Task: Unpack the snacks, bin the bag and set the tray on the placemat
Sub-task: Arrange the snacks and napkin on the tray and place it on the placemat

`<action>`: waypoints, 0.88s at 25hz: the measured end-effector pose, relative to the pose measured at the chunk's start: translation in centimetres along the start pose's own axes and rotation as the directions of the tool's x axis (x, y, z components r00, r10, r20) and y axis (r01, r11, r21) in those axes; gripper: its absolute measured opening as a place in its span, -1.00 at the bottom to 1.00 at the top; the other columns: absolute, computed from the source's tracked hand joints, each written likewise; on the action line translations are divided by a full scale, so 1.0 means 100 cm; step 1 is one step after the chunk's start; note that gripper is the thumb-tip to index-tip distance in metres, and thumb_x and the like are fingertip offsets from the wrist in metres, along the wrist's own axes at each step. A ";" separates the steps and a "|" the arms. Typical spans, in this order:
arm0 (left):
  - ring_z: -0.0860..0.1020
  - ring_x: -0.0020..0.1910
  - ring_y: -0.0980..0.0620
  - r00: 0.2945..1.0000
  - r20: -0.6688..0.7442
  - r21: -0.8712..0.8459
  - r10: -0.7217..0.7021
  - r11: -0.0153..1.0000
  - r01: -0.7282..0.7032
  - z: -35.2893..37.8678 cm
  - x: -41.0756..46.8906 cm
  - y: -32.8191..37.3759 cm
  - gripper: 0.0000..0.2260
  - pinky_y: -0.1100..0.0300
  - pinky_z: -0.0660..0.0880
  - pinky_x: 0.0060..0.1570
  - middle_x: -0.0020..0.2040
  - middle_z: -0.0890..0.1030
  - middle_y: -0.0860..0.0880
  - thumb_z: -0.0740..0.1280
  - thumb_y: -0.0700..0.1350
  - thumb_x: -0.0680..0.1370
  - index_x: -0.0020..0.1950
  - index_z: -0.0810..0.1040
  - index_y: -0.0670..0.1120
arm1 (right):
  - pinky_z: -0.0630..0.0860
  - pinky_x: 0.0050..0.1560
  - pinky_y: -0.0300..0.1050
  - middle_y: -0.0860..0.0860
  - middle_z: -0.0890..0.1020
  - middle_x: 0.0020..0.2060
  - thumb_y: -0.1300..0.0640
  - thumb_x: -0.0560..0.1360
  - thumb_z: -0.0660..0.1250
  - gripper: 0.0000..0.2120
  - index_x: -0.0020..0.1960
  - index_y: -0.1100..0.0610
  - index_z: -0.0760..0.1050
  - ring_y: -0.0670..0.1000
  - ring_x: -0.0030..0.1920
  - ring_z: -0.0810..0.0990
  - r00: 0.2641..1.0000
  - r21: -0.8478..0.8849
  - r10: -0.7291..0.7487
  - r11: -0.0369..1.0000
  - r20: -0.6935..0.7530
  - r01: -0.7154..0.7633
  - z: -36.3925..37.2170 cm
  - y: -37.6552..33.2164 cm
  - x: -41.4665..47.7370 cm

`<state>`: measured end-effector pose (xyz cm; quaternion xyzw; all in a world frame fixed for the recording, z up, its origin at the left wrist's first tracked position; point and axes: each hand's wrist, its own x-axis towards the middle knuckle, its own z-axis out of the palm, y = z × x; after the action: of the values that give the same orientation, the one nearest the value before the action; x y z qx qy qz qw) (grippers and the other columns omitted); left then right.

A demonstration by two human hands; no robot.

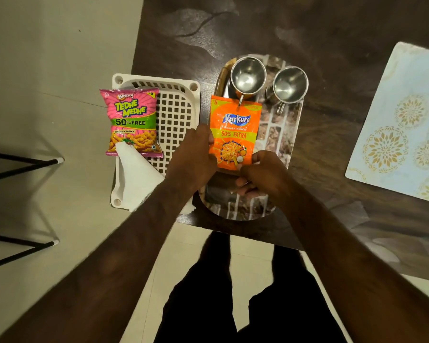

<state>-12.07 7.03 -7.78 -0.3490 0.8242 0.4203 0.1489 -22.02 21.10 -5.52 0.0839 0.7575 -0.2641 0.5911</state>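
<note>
An orange Kurkure snack packet (234, 125) lies over the oval patterned tray (278, 144) on the dark table. My left hand (193, 157) grips the packet's left edge; my right hand (260, 174) pinches its lower right corner. Two steel cups (248, 75) (290, 84) stand at the tray's far end. A pink Bingo Tedhe Medhe packet (131, 120) rests on a white lattice basket (181, 112), with a white bag (134, 177) lying under it. The pale blue floral placemat (401, 129) lies at the right of the table.
The dark wooden table (307, 33) fills the upper right; its near edge passes just under the tray. The basket stands beside the table's left edge over the beige floor. Black metal legs (22, 164) stand on the floor at far left. My own legs are below.
</note>
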 end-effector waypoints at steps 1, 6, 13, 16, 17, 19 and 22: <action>0.55 0.00 -0.11 1.000 0.019 0.000 0.007 1.000 -0.007 -0.001 0.000 0.000 -0.72 -0.01 0.55 -0.15 0.07 0.50 -0.15 0.34 -0.32 0.46 0.06 0.36 -0.05 | 0.70 -0.02 0.20 0.10 0.71 -0.35 0.18 0.68 0.32 -0.82 -0.10 0.06 0.44 0.12 -0.36 0.70 1.000 -0.003 0.007 1.000 -0.017 -0.007 0.002 0.001 -0.001; 0.53 0.00 -0.11 0.987 -0.159 0.002 -0.018 1.000 0.019 -0.022 -0.007 0.005 -0.78 -0.03 0.53 -0.08 0.06 0.51 -0.13 0.36 -0.23 0.47 0.08 0.43 -0.15 | 0.74 -0.02 0.24 0.08 0.75 -0.10 -0.32 0.42 0.30 -0.49 0.08 0.04 0.23 0.25 -0.15 0.78 0.963 -0.414 -0.114 0.910 -0.246 0.002 0.000 0.008 -0.011; 0.44 0.32 -0.28 0.744 -0.492 0.030 -0.452 0.846 0.533 -0.112 0.009 -0.051 -0.38 -0.14 0.43 0.27 0.33 0.47 -0.23 0.42 0.13 0.42 0.34 0.41 -0.21 | 0.74 -0.01 0.20 0.04 0.77 -0.15 -0.33 0.20 0.14 -0.41 0.09 0.00 0.46 0.20 -0.13 0.78 0.983 -0.553 -0.141 0.831 -0.116 0.054 -0.001 -0.002 -0.027; 0.59 0.16 -0.24 0.776 -0.300 -0.082 -0.555 0.825 0.559 -0.123 0.022 -0.067 -0.22 -0.19 0.53 0.22 0.19 0.63 -0.14 0.37 0.44 0.17 0.21 0.59 -0.04 | 0.71 0.08 0.16 0.05 0.76 -0.09 -0.39 0.16 0.10 -0.30 0.16 -0.02 0.47 0.20 -0.10 0.77 0.985 -0.574 -0.161 0.813 -0.068 0.093 0.005 -0.005 -0.027; 0.62 0.10 -0.23 0.792 -0.304 -0.083 -0.529 0.843 0.531 -0.121 0.025 -0.070 -0.25 -0.18 0.55 0.17 0.12 0.66 -0.13 0.34 0.46 0.14 0.14 0.63 -0.01 | 0.70 0.10 0.14 0.06 0.76 -0.06 -0.33 0.25 0.15 -0.41 0.15 -0.03 0.46 0.21 -0.10 0.76 0.981 -0.582 -0.179 0.806 -0.067 0.107 0.006 -0.004 -0.025; 0.63 0.07 -0.20 0.823 -0.336 -0.093 -0.457 0.886 0.454 -0.120 0.023 -0.060 -0.39 -0.15 0.58 0.14 0.07 0.66 -0.10 0.38 0.37 0.20 0.05 0.62 -0.03 | 0.68 0.12 0.12 0.03 0.75 -0.02 -0.20 0.35 0.21 -0.62 0.11 -0.08 0.45 0.20 -0.11 0.75 0.978 -0.574 -0.199 0.809 -0.067 0.126 0.008 -0.001 -0.024; 0.62 0.05 -0.14 0.841 -0.351 -0.234 -0.411 0.908 0.346 -0.118 0.017 -0.036 -0.62 -0.09 0.58 0.14 0.00 0.62 -0.02 0.44 0.16 0.32 0.01 0.47 -0.01 | 0.66 0.12 0.09 -0.05 0.72 -0.03 -0.08 0.46 0.28 -0.81 0.06 -0.10 0.46 0.14 -0.09 0.72 0.965 -0.546 -0.251 0.819 -0.071 0.173 0.007 0.001 -0.022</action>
<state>-10.19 -4.54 -3.72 -0.5933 0.7147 0.3691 0.0321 -20.76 21.20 -3.63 -0.1511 0.8451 -0.0999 0.5030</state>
